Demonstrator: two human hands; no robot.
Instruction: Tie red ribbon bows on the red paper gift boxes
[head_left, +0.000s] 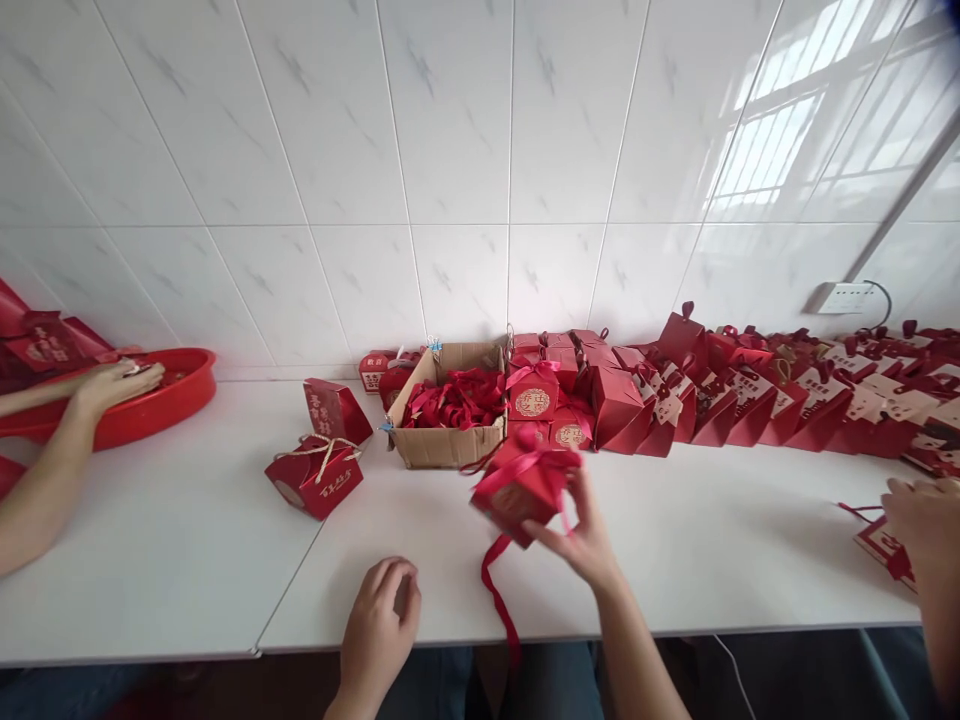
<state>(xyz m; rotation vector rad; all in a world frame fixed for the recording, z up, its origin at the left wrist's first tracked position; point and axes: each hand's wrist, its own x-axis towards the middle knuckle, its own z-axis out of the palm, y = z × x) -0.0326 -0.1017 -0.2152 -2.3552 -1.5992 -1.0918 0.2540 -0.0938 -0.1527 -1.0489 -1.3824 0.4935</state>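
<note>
My right hand (581, 545) grips a red gift box (514, 490) by its lower right side, held tilted above the white table in front of the cardboard box. A pink ribbon bow (536, 462) tops the gift box, which is slightly blurred. Below it, a loose dark red ribbon (495, 590) trails over the table's front edge. Near that edge, to the left, my left hand (379, 615) rests with curled fingers and thumb drawn in; nothing shows in it. A cardboard box (442, 447) filled with red ribbons (457, 400) stands behind my hands.
Finished-looking red boxes (534, 400) and rows of red bags (750, 400) line the tiled wall. Two red cartons (319, 480) stand left. One person's hands (112, 390) are over a red basin (165, 400); another's hand (926, 520) is far right.
</note>
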